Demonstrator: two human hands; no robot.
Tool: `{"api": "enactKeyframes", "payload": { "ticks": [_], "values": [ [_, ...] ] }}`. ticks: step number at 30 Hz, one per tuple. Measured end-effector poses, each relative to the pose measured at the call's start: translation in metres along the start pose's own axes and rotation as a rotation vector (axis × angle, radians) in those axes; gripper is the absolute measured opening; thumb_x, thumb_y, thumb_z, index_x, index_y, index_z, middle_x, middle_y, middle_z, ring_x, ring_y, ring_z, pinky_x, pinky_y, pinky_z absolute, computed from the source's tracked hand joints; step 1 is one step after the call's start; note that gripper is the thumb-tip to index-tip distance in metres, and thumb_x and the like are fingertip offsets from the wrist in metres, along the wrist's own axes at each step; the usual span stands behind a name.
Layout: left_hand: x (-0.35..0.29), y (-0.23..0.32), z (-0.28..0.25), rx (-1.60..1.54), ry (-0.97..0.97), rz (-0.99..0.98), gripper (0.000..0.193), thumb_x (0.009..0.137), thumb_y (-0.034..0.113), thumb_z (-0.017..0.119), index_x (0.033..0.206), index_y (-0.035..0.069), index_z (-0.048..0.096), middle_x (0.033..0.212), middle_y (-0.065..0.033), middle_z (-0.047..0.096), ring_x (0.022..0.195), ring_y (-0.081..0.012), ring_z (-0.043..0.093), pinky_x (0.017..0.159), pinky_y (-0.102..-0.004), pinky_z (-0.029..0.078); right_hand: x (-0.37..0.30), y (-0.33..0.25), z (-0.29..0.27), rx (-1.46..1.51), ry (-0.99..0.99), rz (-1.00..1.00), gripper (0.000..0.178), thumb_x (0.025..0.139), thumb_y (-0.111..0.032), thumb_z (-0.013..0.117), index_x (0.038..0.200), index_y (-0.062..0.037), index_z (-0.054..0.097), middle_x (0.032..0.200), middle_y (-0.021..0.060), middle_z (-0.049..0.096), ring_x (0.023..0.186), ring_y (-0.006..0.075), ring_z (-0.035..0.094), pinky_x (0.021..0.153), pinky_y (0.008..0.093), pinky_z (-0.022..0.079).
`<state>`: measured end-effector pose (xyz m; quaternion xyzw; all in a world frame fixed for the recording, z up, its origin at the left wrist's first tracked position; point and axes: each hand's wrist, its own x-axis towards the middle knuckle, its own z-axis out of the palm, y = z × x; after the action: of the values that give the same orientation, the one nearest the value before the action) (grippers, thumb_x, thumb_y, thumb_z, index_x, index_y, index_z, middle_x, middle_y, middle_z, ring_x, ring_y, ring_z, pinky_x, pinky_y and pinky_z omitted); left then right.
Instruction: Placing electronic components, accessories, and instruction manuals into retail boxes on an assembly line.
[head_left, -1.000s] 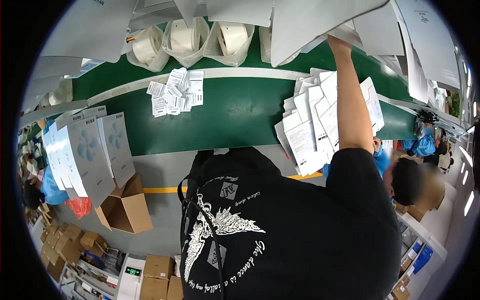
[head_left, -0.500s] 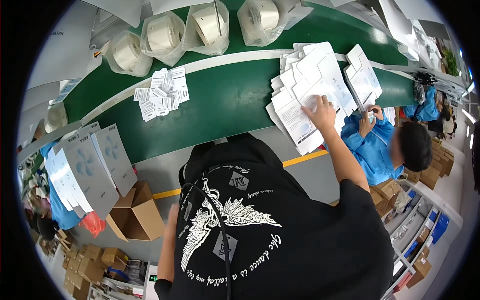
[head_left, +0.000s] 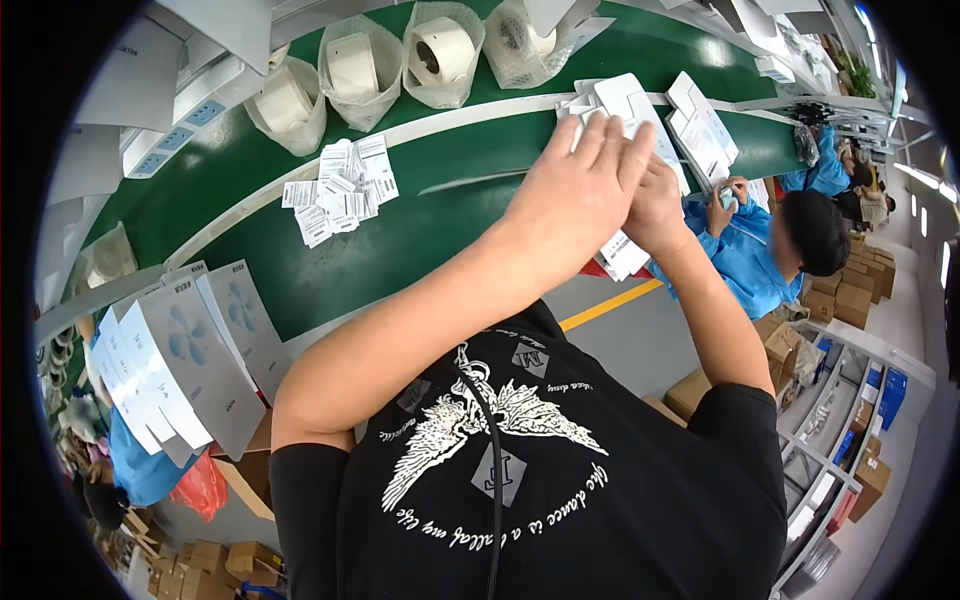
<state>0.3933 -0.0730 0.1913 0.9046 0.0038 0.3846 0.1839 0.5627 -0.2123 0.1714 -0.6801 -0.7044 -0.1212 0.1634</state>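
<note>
My left hand [head_left: 585, 185] reaches across to the pile of flat white cartons [head_left: 632, 98] on the right of the green bench, its fingers stretched out. Close against it, my right hand [head_left: 657, 205] is partly covered, so its grip is hidden. A thin pale strip [head_left: 470, 182], like a flat carton seen edge-on, runs left from beside my left hand over the bench. Whether either hand holds it does not show. Below my hands, the lower end of a printed carton [head_left: 622, 257] sticks out. Loose white labels [head_left: 340, 190] lie in a heap to the left.
White round parts in bubble-wrap bags [head_left: 355, 75] line the back of the bench. Printed carton sheets [head_left: 185, 350] stand at the left over an open brown box [head_left: 247, 480]. A co-worker in blue [head_left: 750, 255] sits at the right, beside another carton pile [head_left: 703, 135].
My left arm has come up from my side and across to the cartons, meeting my right hand. The thin pale strip has appeared over the bench. The view has shifted slightly.
</note>
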Motion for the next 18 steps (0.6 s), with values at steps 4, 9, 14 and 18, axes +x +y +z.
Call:
{"api": "enactKeyframes", "payload": {
  "ticks": [4,9,14,18],
  "values": [
    [-0.039,-0.054,-0.006,0.110,-0.477,-0.300,0.031,0.091,0.016,0.069,0.118,0.001,0.072,0.086,-0.0149,0.076,0.081,-0.0355,0.076,0.072,-0.0461,0.060,0.016,-0.030,0.011,0.110,0.173,0.075,0.042,0.084,0.001,0.074,0.126,-0.0042,0.069,0.114,0.0140,0.075,0.108,0.0337,0.071,0.107,0.0463,0.053],
    [-0.144,-0.090,-0.055,-0.259,-0.086,-0.735,0.015,0.096,0.015,0.074,0.103,0.002,0.071,0.087,-0.0146,0.075,0.077,-0.0351,0.072,0.070,-0.0427,0.056,-0.007,-0.043,0.103,0.502,0.279,0.915,0.055,0.082,-0.016,0.087,0.127,0.0038,0.065,0.143,0.0216,0.061,0.132,0.0444,0.056,0.115,0.0480,0.043],
    [-0.200,-0.081,-0.082,-0.122,0.140,-0.935,0.017,0.096,0.016,0.076,0.100,0.001,0.069,0.087,-0.0179,0.074,0.075,-0.0370,0.072,0.068,-0.0473,0.055,0.031,-0.090,0.177,0.529,0.170,0.721,0.057,0.083,-0.030,0.090,0.124,0.0044,0.068,0.149,0.0228,0.056,0.135,0.0399,0.054,0.111,0.0474,0.044],
    [-0.230,-0.091,-0.105,-0.015,0.235,-1.052,0.022,0.094,0.021,0.078,0.102,0.003,0.069,0.091,-0.0185,0.075,0.078,-0.0383,0.072,0.073,-0.0473,0.056,0.058,-0.124,0.190,0.396,0.260,0.569,0.051,0.092,-0.033,0.085,0.121,0.0055,0.070,0.133,0.0224,0.067,0.119,0.0287,0.065,0.100,0.0384,0.052]
  ]
}}
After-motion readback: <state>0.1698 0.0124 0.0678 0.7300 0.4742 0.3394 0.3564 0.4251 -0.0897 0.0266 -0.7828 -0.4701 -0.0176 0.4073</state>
